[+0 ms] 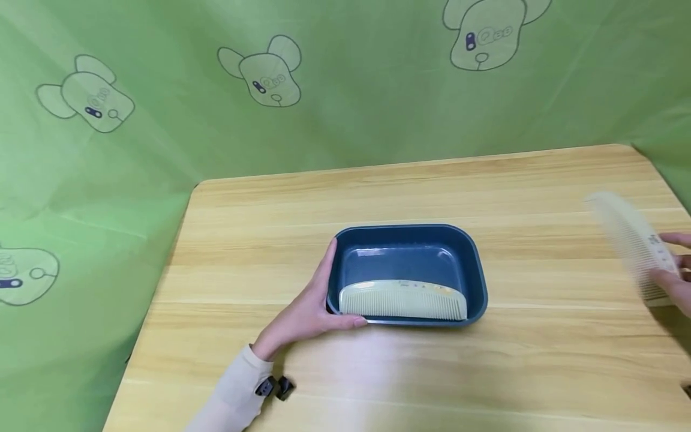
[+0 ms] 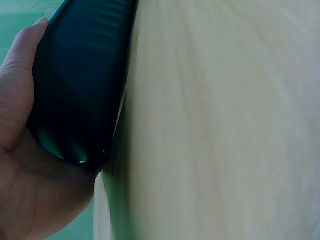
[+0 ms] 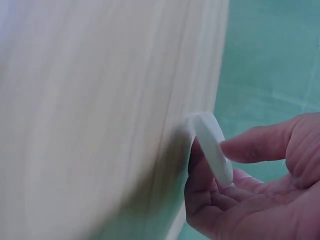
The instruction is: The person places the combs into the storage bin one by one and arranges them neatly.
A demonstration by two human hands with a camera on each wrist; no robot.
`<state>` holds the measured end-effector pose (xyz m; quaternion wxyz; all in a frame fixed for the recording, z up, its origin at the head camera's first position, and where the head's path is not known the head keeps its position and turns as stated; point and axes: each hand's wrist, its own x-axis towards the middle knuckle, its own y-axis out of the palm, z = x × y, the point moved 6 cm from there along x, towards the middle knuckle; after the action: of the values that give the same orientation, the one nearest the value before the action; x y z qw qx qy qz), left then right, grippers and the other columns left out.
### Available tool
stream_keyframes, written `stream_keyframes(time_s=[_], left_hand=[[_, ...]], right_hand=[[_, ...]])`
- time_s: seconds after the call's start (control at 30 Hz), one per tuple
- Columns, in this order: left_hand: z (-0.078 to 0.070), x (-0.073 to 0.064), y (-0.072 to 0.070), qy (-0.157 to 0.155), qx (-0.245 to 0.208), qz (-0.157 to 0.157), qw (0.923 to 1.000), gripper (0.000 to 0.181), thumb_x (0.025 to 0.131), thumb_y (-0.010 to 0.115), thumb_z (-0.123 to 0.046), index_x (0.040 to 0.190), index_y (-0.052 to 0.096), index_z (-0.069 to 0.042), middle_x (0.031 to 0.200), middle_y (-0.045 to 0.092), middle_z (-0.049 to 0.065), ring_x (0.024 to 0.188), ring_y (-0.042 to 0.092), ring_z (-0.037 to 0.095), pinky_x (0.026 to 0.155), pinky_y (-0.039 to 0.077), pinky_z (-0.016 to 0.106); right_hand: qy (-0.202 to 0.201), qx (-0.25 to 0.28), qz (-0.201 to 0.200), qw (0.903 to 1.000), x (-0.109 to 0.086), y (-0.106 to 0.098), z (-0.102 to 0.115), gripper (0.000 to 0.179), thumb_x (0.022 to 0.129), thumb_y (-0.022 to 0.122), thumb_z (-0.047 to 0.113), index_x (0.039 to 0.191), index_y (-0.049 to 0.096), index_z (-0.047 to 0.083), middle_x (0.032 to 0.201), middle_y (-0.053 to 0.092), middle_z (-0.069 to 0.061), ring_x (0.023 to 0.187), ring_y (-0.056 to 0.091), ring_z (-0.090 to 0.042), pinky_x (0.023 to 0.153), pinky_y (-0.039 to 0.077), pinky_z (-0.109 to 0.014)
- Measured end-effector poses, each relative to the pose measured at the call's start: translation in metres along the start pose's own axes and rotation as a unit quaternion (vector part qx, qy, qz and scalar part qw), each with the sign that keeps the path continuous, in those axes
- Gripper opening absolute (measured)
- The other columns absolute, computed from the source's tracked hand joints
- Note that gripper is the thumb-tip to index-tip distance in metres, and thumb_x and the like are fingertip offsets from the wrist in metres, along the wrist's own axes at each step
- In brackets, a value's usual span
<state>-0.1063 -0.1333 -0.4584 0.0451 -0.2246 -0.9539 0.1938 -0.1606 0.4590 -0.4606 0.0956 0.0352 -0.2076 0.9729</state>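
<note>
A dark blue rectangular basin with rounded corners stands on the table in the head view. Inside it, along the near wall, lies a pale cream comb, teeth toward me. My left hand grips the basin's near left corner, thumb along the front wall and fingers along the left side; the left wrist view shows the thumb against the dark wall. At the far right my right hand pinches a second cream comb, blurred and held above the table. Its end shows between thumb and fingers in the right wrist view.
The wooden table has rounded far corners. Green cloth printed with cartoon heads hangs behind it and at the sides. A small black device sits by the left sleeve.
</note>
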Motion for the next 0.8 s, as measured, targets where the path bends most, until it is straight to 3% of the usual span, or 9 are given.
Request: stream_keyframes(time_s=[0.23,0.43,0.5,0.67,0.8], left_hand=[[0.0,0.0,0.0,0.003,0.002,0.001,1.0,0.144,0.086,0.096,-0.037,0.175,-0.016,-0.029,0.18,-0.012,-0.009,0.165,-0.002,0.016,0.13,0.012,0.055],[0.001,-0.002,0.001,0.002,-0.004,0.0,1.0,0.143,0.086,0.097,-0.036,0.174,-0.016,-0.034,0.18,-0.012,-0.009,0.165,-0.002,0.015,0.13,0.012,0.054],[0.002,-0.002,0.001,0.001,-0.005,-0.001,1.0,0.143,0.085,0.097,-0.037,0.173,-0.016,-0.037,0.18,-0.012,-0.01,0.165,-0.002,0.014,0.13,0.012,0.054],[0.002,-0.001,0.001,0.005,-0.007,-0.002,1.0,0.143,0.085,0.097,-0.036,0.173,-0.016,-0.039,0.181,-0.012,-0.008,0.165,-0.002,0.015,0.13,0.012,0.054],[0.0,-0.001,0.001,0.011,-0.007,-0.005,0.9999,0.142,0.085,0.097,-0.031,0.174,-0.015,-0.035,0.181,-0.011,-0.006,0.165,-0.001,0.016,0.13,0.012,0.056]], right_hand=[[-0.014,0.115,0.076,0.9903,0.0,0.006,-0.006,0.072,0.096,0.051,-0.026,0.125,0.067,0.038,0.084,0.075,0.018,0.073,0.069,0.009,0.063,0.049,-0.006],[0.006,0.245,0.129,0.9608,-0.004,0.019,-0.01,0.064,0.1,0.049,-0.025,0.132,0.072,0.026,0.094,0.081,0.007,0.079,0.075,-0.001,0.062,0.056,-0.013],[0.015,0.267,0.134,0.9541,-0.006,0.024,-0.007,0.062,0.101,0.049,-0.024,0.133,0.074,0.024,0.095,0.081,0.004,0.08,0.076,-0.003,0.063,0.056,-0.014],[0.024,0.28,0.153,0.9473,-0.011,0.035,0.007,0.061,0.104,0.048,-0.023,0.136,0.073,0.021,0.1,0.081,0.001,0.085,0.075,-0.005,0.066,0.057,-0.016],[0.035,0.212,0.171,0.9616,-0.015,0.044,0.018,0.058,0.106,0.052,-0.019,0.142,0.067,0.024,0.107,0.079,0.005,0.092,0.071,-0.003,0.07,0.056,-0.016]])
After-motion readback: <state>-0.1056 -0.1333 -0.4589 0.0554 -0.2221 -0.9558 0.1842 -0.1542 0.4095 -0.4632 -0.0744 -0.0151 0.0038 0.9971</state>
